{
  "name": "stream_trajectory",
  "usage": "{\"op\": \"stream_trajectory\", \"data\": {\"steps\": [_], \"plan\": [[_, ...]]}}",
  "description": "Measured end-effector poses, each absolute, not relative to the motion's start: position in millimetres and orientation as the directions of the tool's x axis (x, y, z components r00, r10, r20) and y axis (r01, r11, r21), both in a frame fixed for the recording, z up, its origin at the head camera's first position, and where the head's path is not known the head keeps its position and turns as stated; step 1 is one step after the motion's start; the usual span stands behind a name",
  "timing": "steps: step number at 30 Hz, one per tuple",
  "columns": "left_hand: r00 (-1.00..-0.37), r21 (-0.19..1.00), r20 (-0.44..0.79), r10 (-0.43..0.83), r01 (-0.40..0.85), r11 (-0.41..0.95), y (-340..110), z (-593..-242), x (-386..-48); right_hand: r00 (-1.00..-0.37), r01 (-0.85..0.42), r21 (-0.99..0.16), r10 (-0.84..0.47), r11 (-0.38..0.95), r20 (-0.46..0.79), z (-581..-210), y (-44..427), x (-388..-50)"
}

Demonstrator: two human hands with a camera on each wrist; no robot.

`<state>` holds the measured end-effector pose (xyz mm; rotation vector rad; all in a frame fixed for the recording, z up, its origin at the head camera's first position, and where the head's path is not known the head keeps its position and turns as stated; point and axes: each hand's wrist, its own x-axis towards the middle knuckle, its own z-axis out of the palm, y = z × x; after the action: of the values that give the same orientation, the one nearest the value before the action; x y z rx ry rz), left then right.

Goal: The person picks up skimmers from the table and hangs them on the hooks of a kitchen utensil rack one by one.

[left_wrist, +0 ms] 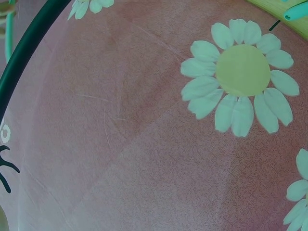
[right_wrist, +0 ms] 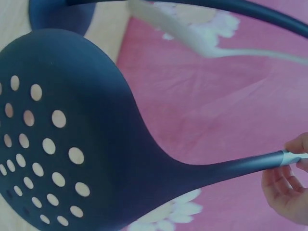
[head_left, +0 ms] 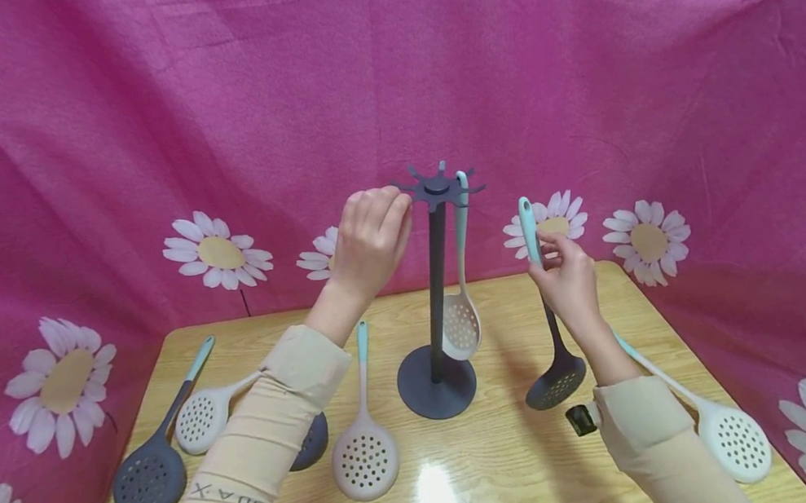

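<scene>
Landmark: one dark utensil rack (head_left: 439, 280), upright on a wooden table (head_left: 500, 471).

Step in hand, as judged: bringing one dark perforated skimmer (head_left: 560, 382) to the rack for hanging. The next move calls for lifting it leftward and passing the eye (head_left: 524, 204) of its handle over a free hook (head_left: 442, 167).

Right hand (head_left: 571, 279): right of the rack; thumb and fingers pinch the skimmer's handle near the join of turquoise grip (head_left: 529, 230) and dark shank (head_left: 553, 326).

Left hand (head_left: 372, 234): at the rack's upper left; fingers bent, tips by a hook. Whether they grip it or merely rest there cannot be told; the left wrist view shows too little.

Skimmer, described: right of the rack; handle uppermost, head low and tilted; head broad, rounded, pierced with small round holes; dark smooth surface.

Hung on the rack's right side: one pale perforated spoon (head_left: 461, 327).

Left of the rack, lying flat: one pale skimmer (head_left: 366, 460); farther left, one dark turner (head_left: 148, 479).

Well right of the rack: one white skimmer (head_left: 734, 442).
</scene>
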<state>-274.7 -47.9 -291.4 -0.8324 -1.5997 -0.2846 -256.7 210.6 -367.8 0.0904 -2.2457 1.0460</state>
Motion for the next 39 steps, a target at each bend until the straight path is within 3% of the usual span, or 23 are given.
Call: {"op": "stream_trajectory", "data": {"steps": [20, 39], "plan": [[0.005, -0.250, 0.943, 0.331, 0.666, 0.703, -47.2, -291.7, -274.4, -0.747, -0.534, -0.725, 0.158, 0.435, 0.645, -322.7, 178.6, -229.0], [0.009, -0.242, 0.947, 0.320, 0.676, 0.696, -46.3, -291.5, -274.4, -0.741, -0.582, -0.698, 0.082, 0.417, 0.666, -313.8, 164.1, -225.1]]}}
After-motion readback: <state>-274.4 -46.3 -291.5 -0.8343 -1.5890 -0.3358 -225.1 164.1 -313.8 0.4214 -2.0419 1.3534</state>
